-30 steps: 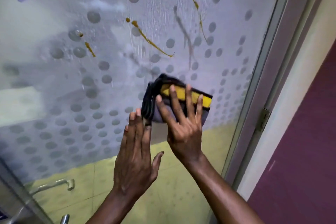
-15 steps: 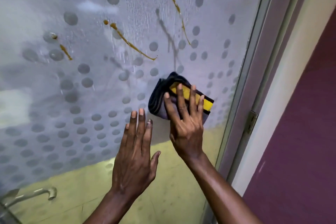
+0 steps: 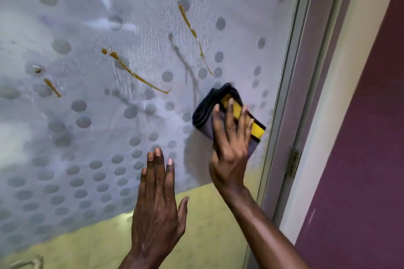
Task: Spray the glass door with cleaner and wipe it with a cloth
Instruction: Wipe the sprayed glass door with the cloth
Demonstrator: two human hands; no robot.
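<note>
The glass door (image 3: 91, 142) fills the view, frosted with grey dots and wet with spray droplets. Brown-yellow streaks (image 3: 135, 74) run across it, another long one (image 3: 190, 28) higher up. A folded cloth (image 3: 207, 111), dark grey with a yellow band, lies flat against the glass near the door's right edge. My right hand (image 3: 231, 144) presses on it with spread fingers. My left hand (image 3: 157, 201) rests flat on the glass below and left of the cloth, fingers together, holding nothing.
The metal door frame (image 3: 284, 98) runs down the right side, with a brass hinge (image 3: 294, 162) on it. Beyond it are a cream jamb and a maroon wall (image 3: 358, 159). A metal handle (image 3: 32, 262) shows at the bottom left.
My right hand has slid the cloth to the right, toward the door frame. My left hand stays flat on the glass, and the view has shifted left.
</note>
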